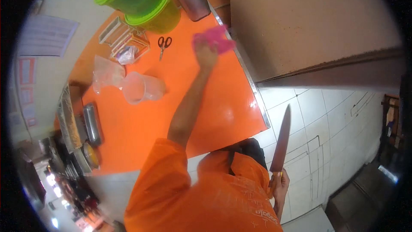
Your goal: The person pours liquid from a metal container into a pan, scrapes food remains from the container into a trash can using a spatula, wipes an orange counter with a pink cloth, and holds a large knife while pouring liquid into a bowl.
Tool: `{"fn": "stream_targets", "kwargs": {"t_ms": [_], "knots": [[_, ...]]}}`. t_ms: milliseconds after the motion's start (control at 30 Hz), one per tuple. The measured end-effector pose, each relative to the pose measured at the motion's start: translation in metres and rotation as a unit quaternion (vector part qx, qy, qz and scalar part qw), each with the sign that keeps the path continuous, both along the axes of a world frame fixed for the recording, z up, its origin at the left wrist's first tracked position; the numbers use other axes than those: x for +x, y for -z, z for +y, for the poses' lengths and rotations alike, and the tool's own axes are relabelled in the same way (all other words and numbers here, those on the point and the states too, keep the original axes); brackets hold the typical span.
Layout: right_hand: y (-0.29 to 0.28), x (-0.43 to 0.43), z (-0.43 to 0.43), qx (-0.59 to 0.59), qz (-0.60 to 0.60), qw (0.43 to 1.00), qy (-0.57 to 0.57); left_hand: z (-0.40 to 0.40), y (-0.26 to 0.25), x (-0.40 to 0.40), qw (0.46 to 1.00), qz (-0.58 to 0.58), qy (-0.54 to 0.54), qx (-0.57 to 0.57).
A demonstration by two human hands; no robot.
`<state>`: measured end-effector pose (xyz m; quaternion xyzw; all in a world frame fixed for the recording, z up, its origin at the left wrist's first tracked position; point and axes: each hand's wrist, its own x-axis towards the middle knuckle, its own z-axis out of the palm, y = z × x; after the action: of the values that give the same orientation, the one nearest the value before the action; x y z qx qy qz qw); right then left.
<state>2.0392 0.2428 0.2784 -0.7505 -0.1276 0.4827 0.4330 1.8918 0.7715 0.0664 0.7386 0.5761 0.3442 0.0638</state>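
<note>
My left hand [206, 54] reaches across the orange tabletop [138, 135] and grips a bright pink cloth [219, 40]. The cloth lies against the table's metal-edged right side, slightly blurred. Low on the right, beside my body, my right hand [280, 182] is wrapped around the handle of a large kitchen knife [282, 141]. Its long blade points away from me over the tiled floor, off the table. A pair of scissors with dark handles [164, 43] lies left of the cloth. Further left, a translucent plastic jug [141, 88] appears to rest on its side.
Two stacked green-lidded tubs [154, 16] and a metallic knife block [191, 0] stand at the far end. By the wall are a small wire rack [128, 40], a clear plastic bag [107, 72] and a metal case [92, 124]. A brown panel [309, 22] rises beyond the table's right edge.
</note>
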Motion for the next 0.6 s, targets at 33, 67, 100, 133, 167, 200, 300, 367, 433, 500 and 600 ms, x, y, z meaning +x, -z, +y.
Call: {"fn": "stream_targets", "kwargs": {"t_ms": [33, 67, 100, 133, 167, 200, 300, 367, 433, 500, 600], "knots": [[0.000, -0.002, 0.011, 0.025, -0.006, 1.000, 0.013, -0.030, 0.006, 0.018, 0.997, -0.001, 0.073, 0.018], [-0.006, -0.001, 0.024, 0.019, -0.010, 1.000, 0.011, -0.077, 0.006, 0.034, 0.988, -0.003, 0.150, 0.038], [-0.013, 0.003, 0.041, 0.048, -0.026, 0.998, 0.007, -0.120, -0.024, 0.051, 0.980, 0.063, 0.191, 0.000], [-0.018, 0.007, 0.059, 0.082, -0.040, 0.996, 0.000, -0.155, -0.054, 0.052, 0.955, 0.128, 0.253, -0.092], [-0.017, 0.011, 0.077, 0.086, -0.038, 0.996, -0.011, -0.189, -0.049, 0.040, 0.945, 0.132, 0.268, -0.129], [-0.012, 0.015, 0.094, 0.067, -0.072, 0.993, -0.068, -0.218, -0.054, 0.026, 0.940, 0.121, 0.281, -0.149], [0.013, 0.016, 0.165, 0.057, -0.281, 0.920, -0.266, -0.268, -0.070, -0.027, 0.926, 0.089, 0.298, -0.216], [0.043, 0.004, 0.203, 0.128, -0.324, 0.876, -0.333, -0.289, -0.058, -0.081, 0.935, 0.088, 0.244, -0.241], [0.081, -0.004, 0.222, 0.132, -0.339, 0.843, -0.397, -0.300, -0.046, -0.144, 0.931, 0.117, 0.220, -0.267], [0.085, -0.012, 0.244, 0.083, -0.337, 0.844, -0.408, -0.311, -0.036, -0.200, 0.957, 0.124, 0.129, -0.227], [0.087, -0.026, 0.256, 0.039, -0.348, 0.851, -0.391, -0.300, -0.057, -0.225, 0.968, 0.118, 0.049, -0.217]]}}
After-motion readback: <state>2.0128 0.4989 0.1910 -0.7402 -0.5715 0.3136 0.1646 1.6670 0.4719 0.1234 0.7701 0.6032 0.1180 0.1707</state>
